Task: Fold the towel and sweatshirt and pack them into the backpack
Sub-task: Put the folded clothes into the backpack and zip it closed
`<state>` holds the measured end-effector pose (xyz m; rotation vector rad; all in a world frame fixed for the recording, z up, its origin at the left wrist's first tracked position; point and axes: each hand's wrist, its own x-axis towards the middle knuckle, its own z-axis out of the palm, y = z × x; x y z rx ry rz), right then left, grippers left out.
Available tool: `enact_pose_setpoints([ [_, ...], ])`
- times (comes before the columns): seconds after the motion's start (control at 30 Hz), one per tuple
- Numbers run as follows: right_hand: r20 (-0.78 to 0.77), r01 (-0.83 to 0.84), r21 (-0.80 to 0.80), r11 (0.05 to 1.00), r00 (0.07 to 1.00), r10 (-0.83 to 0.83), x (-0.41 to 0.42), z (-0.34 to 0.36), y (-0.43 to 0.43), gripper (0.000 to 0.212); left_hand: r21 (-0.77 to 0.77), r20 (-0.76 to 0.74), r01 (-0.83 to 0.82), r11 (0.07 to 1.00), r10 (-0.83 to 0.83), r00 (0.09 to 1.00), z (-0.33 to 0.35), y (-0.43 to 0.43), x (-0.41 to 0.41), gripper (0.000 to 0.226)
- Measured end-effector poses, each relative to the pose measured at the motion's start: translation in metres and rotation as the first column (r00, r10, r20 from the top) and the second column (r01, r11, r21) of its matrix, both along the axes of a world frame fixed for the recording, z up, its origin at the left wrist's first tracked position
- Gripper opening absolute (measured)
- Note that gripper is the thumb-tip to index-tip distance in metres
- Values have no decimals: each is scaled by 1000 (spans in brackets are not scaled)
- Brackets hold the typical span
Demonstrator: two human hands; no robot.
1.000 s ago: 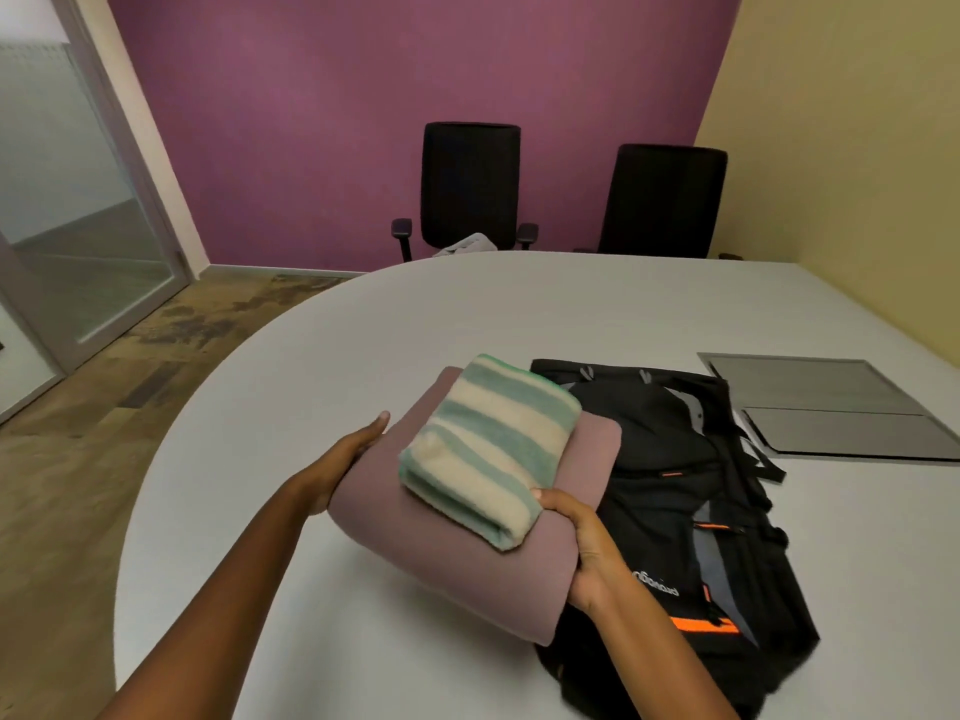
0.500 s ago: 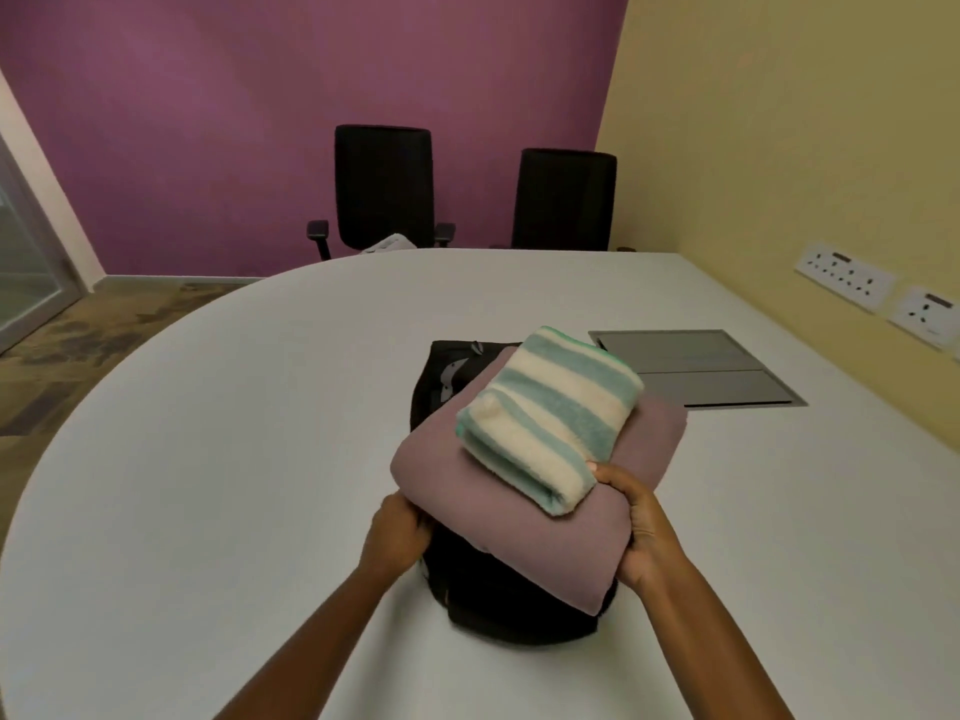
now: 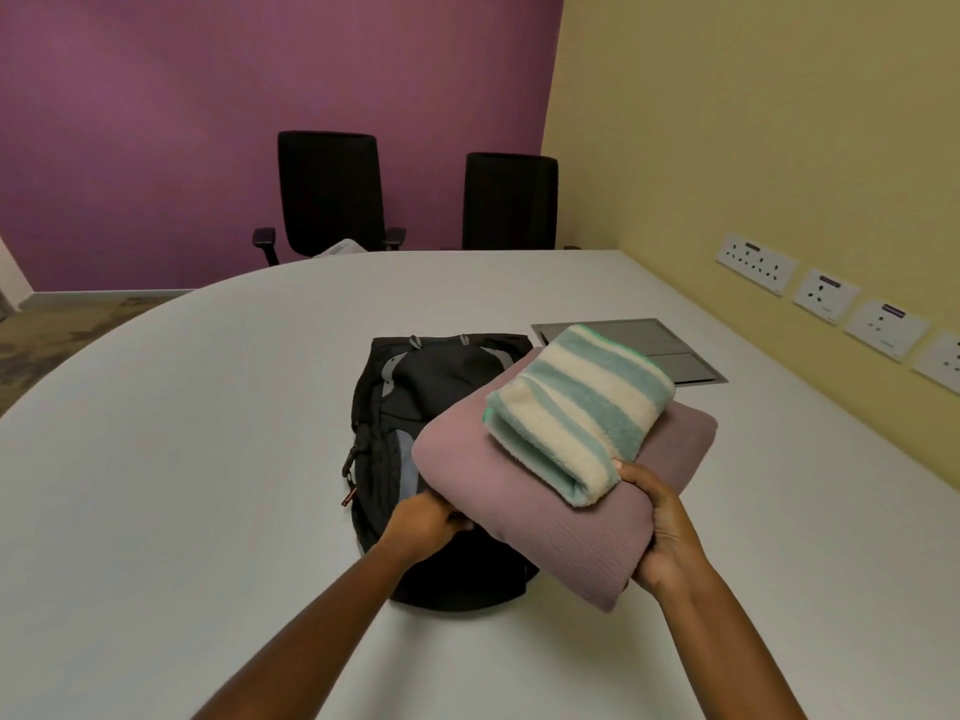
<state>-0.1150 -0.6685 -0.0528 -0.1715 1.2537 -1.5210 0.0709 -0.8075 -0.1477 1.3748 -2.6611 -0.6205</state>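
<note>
A folded mauve sweatshirt (image 3: 540, 501) carries a folded towel (image 3: 576, 413) with mint and cream stripes on top. The stack hovers tilted over the right half of a black backpack (image 3: 415, 397), which lies flat on the white table (image 3: 208, 459). My right hand (image 3: 660, 537) grips the sweatshirt's near right corner, thumb against the towel's end. My left hand (image 3: 426, 524) is curled at the sweatshirt's near left edge, just above the backpack, with its fingertips hidden under the fabric.
A grey flush panel (image 3: 675, 356) is set into the table behind the stack on the right. Two black office chairs (image 3: 332, 194) stand at the far edge. Wall sockets (image 3: 826, 298) line the yellow wall on the right.
The stack has travelled to the right, from beside the backpack to over it. The view has swung right. My left hand has slid from the sweatshirt's far left side to its near left edge.
</note>
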Motion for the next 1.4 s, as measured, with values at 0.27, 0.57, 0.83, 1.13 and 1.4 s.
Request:
enact_pose_setpoints([
  [0.27, 9, 70, -73, 995, 998, -69, -22, 23, 26, 28, 131, -498, -354, 926, 370, 784, 73, -50, -19, 34],
  [0.57, 78, 61, -74, 995, 995, -55, 6, 18, 17, 40, 126, -660, -266, 956, 281, 697, 139, -90, -57, 29],
  [0.83, 239, 137, 115, 984, 958, -161, 49, -42, -39, 52, 118, -823, -102, 988, 155, 546, 172, -82, -82, 21],
  [1.13, 276, 71, 156, 985, 955, -113, 66, -92, -79, 68, 187, -852, -38, 982, 181, 492, 136, -90, -58, 18],
  [1.4, -742, -158, 464, 872, 469, 480, 33, -79, -40, 90, 135, -800, -38, 990, 131, 585, 125, -92, -51, 21],
])
